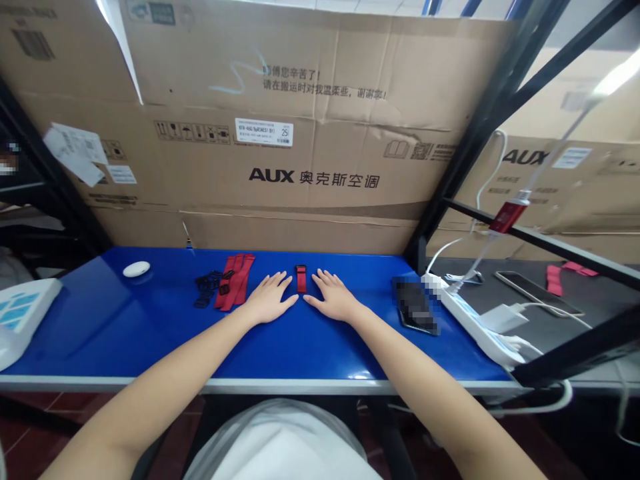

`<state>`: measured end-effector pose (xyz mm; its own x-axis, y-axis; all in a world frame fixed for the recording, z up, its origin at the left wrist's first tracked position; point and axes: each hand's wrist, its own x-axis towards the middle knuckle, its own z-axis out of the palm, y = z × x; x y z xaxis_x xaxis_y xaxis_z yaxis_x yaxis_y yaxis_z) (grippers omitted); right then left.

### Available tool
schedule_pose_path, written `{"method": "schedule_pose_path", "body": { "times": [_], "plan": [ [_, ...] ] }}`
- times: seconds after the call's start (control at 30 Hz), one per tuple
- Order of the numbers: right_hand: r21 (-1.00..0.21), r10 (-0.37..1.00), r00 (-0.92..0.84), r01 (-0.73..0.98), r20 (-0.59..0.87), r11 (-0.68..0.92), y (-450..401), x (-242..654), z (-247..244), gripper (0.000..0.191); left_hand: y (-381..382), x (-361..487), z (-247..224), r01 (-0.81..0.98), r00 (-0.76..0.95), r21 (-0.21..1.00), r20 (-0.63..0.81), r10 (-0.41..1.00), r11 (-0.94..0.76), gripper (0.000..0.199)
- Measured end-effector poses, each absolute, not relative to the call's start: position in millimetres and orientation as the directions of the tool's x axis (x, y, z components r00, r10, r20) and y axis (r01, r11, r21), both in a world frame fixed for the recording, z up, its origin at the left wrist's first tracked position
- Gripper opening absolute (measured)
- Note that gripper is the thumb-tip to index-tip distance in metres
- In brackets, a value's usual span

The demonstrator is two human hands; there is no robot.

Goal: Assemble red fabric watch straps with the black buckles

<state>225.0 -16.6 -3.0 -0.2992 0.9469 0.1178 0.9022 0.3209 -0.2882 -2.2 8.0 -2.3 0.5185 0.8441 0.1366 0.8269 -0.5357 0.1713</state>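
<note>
My left hand (271, 298) lies flat on the blue table with its fingers spread. My right hand (332, 295) rests the same way across from it, palm down. Between the two hands lies a short red strap with a black buckle (301, 279), touched by neither. Just left of my left hand are several long red straps (241, 280), laid side by side. A loose pile of black plastic buckles (204, 288) sits against their left side, with a few buckles on top of the straps.
A phone (416, 307) lies to the right, beside a white power strip (475, 323) with plugs and cables. At left are a white oval object (137, 269) and a white device (25, 313). Cardboard (320, 200) walls off the back; a black metal frame (480, 140) rises at right.
</note>
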Motion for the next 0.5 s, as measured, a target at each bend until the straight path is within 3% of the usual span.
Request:
{"method": "schedule_pose_path", "body": {
  "times": [0.5],
  "plan": [
    [-0.283, 0.949, -0.299, 0.906, 0.098, 0.315, -17.3, 225.2, -1.4, 0.092, 7.0, -2.0, 0.1, 0.834, 0.514, 0.169, 0.111, 0.851, -0.526, 0.075]
  ]
}}
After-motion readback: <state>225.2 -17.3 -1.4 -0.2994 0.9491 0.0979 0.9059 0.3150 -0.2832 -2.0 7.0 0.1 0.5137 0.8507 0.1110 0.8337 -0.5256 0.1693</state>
